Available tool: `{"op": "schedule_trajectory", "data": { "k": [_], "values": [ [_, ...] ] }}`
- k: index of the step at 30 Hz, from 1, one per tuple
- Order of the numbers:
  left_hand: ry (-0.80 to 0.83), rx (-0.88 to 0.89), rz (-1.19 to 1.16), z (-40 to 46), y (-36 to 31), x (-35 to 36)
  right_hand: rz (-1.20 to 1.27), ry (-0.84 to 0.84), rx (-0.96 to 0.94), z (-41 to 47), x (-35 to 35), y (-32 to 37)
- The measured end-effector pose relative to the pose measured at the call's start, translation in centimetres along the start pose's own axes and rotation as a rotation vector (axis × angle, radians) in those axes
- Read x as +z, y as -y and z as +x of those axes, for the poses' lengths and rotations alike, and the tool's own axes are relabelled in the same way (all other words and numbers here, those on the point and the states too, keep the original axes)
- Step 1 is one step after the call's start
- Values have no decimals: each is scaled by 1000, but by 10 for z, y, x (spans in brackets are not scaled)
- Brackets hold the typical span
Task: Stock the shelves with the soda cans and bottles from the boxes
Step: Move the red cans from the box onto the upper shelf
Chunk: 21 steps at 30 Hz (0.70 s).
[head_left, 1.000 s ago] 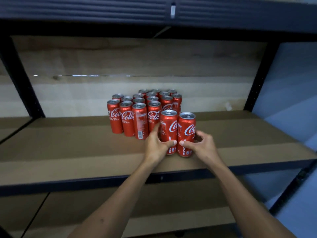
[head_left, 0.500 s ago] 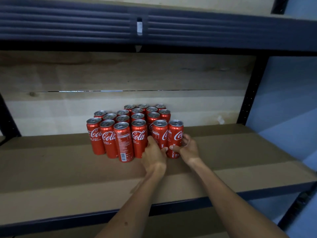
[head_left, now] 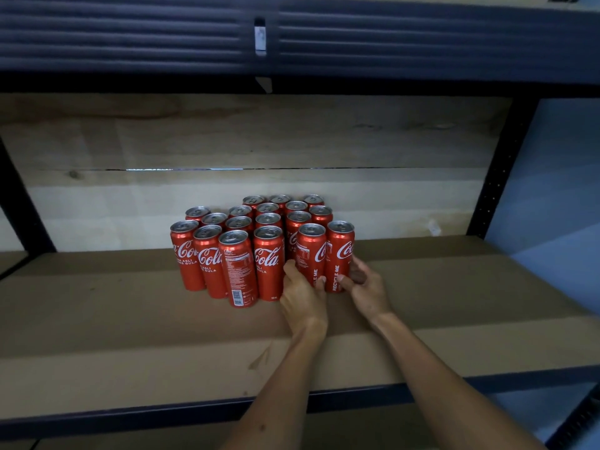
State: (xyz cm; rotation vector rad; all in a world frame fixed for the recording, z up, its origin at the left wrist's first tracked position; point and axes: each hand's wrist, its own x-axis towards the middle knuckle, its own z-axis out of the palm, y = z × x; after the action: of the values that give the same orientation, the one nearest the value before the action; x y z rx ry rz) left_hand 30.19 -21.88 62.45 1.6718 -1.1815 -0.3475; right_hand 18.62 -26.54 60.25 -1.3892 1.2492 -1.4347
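Note:
Several tall red cola cans (head_left: pixel 237 254) stand upright in a tight cluster on the brown shelf board (head_left: pixel 130 319), back against the wooden wall. Two more cans stand at the cluster's front right. My left hand (head_left: pixel 303 295) grips the lower part of the left one (head_left: pixel 311 248). My right hand (head_left: pixel 365 287) grips the lower part of the right one (head_left: pixel 341 245). Both cans are upright with their bases on the board, side by side and touching the cluster.
A dark metal shelf beam (head_left: pixel 292 37) runs overhead. Black uprights stand at the right (head_left: pixel 500 177) and left (head_left: pixel 22 216). The shelf's front edge (head_left: pixel 130 417) is dark metal, with a lower shelf below it. Bare board lies left and right of the cans.
Both hands have slid the two cans back from near the front edge until they meet the cluster. The camera has moved closer to the shelf.

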Motion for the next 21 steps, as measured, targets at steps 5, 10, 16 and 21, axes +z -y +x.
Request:
{"op": "schedule_trajectory", "data": {
  "k": [5,10,16,21],
  "values": [
    [39,-12,74,3,3,0,-22,-86,29,7,1,0],
    [59,-3,96,8,4,-5,-60,-150,38,13,12,-1],
    [132,17,108,11,16,-10,-104,-193,124,11,20,-10],
    [264,90,2,7,31,-22,-223,-125,120,-12,16,-1]
  ]
}}
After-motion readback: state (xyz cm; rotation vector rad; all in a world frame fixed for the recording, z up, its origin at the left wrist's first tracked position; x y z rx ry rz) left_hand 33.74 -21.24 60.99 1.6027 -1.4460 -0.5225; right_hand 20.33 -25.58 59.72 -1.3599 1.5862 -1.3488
